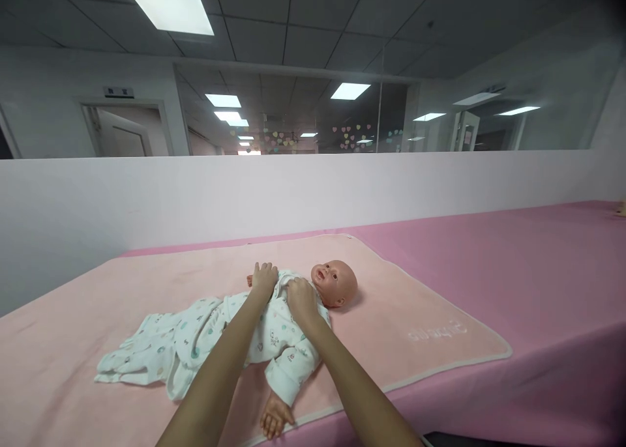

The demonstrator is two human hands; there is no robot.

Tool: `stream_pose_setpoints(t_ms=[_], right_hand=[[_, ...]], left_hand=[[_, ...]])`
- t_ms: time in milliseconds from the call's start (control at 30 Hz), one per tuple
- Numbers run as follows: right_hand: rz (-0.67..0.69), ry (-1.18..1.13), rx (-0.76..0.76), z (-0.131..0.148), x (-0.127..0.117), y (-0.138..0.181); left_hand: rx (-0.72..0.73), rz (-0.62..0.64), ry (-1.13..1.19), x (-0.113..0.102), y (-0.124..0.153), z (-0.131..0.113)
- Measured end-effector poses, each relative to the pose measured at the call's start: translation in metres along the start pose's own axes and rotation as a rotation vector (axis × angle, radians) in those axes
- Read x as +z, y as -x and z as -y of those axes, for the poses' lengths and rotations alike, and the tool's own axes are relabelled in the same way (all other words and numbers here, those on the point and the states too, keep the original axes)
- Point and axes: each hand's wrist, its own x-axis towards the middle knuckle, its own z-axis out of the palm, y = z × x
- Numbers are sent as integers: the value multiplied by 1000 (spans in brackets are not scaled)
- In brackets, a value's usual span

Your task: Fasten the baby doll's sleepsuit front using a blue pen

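A baby doll [338,283] lies on its back on a peach blanket [391,343], head to the right. It wears a white printed baby shirt [274,333], and matching trousers [183,333] cover its legs. My left hand [265,281] is on the far side of the chest, its fingers curled over the shirt by the far sleeve. Close to the neckline, my right hand [300,300] is closed on the shirt front; its fingertips are hidden. The doll's near arm, in its sleeve, points toward me, with its bare hand [276,416] at the blanket's edge.
Under the blanket is a pink padded surface [513,271], which extends to the right and drops at the near edge. A low white wall [293,193] runs along the back, with a glass window [303,115] above it. A small yellowish thing [621,208] is at the far right.
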Motion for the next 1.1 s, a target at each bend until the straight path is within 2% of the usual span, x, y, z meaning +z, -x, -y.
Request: stream_pose_setpoints(t_ms=[200,400,667,733,833,900,967,1033,1100], right_hand=[[-10,-61,27,0,-3,1],[-93,-141,41,0,-6,4],[-305,-263,95,0,-6,8],[-372,-331,58,2,-8,9],[-481,-464,-29,-2,-15,7],[-600,-542,-34,-10,-23,4],[-740,-594,99,-24,-30,0],[-842,-631,345,-43,-35,-5],[-848,-723,592,-62,-36,-8]], left_hand=[[-47,37,79,-3,17,7],[-29,-213,49,-12,44,6],[-45,-313,62,-21,58,2],[-49,-293,85,-22,60,2],[-93,-163,121,-23,61,4],[-124,-108,135,-22,62,5],[-135,-104,143,-22,63,6],[-137,-103,152,-23,64,7],[-135,-98,164,-23,64,7]])
